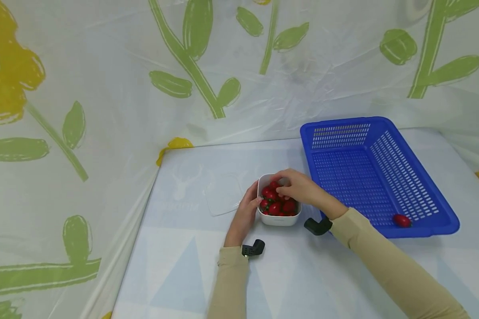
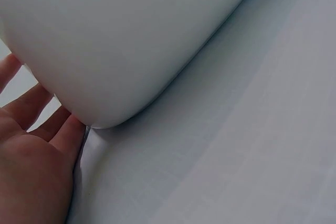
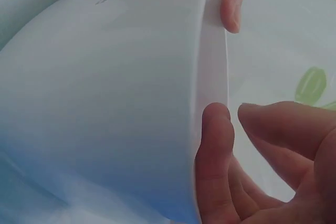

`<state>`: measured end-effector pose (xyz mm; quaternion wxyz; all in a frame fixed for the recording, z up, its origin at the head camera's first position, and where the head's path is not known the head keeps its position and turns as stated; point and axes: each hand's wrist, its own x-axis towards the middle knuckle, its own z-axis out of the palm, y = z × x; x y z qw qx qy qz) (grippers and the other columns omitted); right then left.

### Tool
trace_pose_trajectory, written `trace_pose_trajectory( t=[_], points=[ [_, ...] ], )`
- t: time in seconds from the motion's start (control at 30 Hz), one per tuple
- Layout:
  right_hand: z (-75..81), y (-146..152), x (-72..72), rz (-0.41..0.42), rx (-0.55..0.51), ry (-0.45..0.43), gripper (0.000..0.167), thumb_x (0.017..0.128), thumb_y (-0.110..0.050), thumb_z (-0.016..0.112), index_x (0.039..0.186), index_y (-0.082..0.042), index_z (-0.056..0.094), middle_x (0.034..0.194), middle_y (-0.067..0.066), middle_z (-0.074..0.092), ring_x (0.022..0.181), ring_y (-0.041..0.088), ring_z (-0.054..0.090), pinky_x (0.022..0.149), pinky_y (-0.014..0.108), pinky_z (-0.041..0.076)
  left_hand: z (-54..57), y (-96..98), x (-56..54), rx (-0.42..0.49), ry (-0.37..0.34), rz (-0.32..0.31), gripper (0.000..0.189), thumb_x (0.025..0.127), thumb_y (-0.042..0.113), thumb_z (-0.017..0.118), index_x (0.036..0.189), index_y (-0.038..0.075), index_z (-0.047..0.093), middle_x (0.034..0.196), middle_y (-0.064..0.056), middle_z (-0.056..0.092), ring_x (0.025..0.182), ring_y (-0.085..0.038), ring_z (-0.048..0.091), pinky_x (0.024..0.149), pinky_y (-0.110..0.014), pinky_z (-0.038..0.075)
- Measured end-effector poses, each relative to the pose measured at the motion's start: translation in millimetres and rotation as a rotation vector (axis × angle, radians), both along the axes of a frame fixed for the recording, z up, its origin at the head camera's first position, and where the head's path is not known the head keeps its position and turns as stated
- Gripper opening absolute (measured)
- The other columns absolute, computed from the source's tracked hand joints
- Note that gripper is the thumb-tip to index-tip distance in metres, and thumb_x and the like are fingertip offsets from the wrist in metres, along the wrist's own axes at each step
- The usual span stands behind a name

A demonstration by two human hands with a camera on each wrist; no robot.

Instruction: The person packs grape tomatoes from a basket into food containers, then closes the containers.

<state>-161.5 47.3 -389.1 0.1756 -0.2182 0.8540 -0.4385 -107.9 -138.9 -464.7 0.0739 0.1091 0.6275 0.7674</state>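
Observation:
A white, square-cornered container [image 1: 279, 220] filled with several red cherry tomatoes [image 1: 275, 208] stands on the table. My left hand [image 1: 244, 215] grips its left side, thumb hooked over the rim and fingers along the outer wall. In the left wrist view, fingers [image 2: 67, 135] lie against the container's side low down. My right hand [image 1: 299, 186] reaches over the rim from the right, its fingertips among the tomatoes. The right wrist view shows its thumb and forefinger apart at the rim, nothing visible between them; the tomatoes are hidden there behind the container wall.
To the right stands a large blue plastic basket [image 1: 343, 177] with slotted sides, a single cherry tomato [image 1: 402, 220] in its near right corner. Left of the container lies a clear lid [image 1: 223, 195] on the table [image 1: 175, 248]. A flower-printed curtain [image 1: 115, 88] hangs behind.

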Motion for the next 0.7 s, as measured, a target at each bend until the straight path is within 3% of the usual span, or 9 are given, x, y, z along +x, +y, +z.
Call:
trace_pose_trajectory(
  t=[0.17, 0.37, 0.5, 0.7],
  points=[
    [1.3, 3, 1.1, 0.011, 0.007, -0.004, 0.033, 0.087, -0.011, 0.055, 0.120, -0.009, 0.054, 0.108, 0.013, 0.050, 0.073, 0.023, 0.059, 0.064, 0.032, 0.052, 0.2, 0.5, -0.1, -0.004, -0.001, -0.002, 0.050, 0.093, 0.015, 0.038, 0.141, 0.013, 0.025, 0.144, -0.001, 0.025, 0.133, -0.018, 0.017, 0.107, -0.039, 0.012],
    [14.0, 8, 5.6, 0.023, -0.009, -0.068, 0.032, 0.088, -0.022, 0.055, 0.119, -0.013, 0.055, 0.104, 0.010, 0.057, 0.079, 0.027, 0.059, 0.070, 0.040, 0.051, 0.9, -0.2, 0.9, -0.014, -0.017, 0.001, 0.049, 0.093, 0.016, 0.038, 0.141, 0.017, 0.026, 0.144, 0.001, 0.024, 0.132, -0.015, 0.018, 0.107, -0.039, 0.013],
    [21.4, 14, 10.1, 0.076, -0.023, -0.072, 0.034, 0.088, -0.026, 0.055, 0.119, -0.011, 0.055, 0.108, 0.010, 0.058, 0.084, 0.024, 0.059, 0.072, 0.040, 0.050, 0.1, -0.4, 0.4, -0.004, -0.014, -0.003, 0.049, 0.093, 0.017, 0.039, 0.141, 0.017, 0.026, 0.144, 0.000, 0.024, 0.132, -0.015, 0.018, 0.107, -0.039, 0.013],
    [35.5, 26, 25.7, 0.155, -0.066, -0.089, 0.028, 0.088, -0.030, 0.056, 0.114, -0.020, 0.058, 0.111, 0.007, 0.057, 0.092, 0.019, 0.056, 0.075, 0.039, 0.050, -12.7, -1.4, -5.5, 0.009, -0.036, 0.001, 0.048, 0.093, 0.022, 0.041, 0.139, 0.023, 0.029, 0.143, 0.006, 0.025, 0.131, -0.010, 0.019, 0.107, -0.037, 0.012]
  ],
)
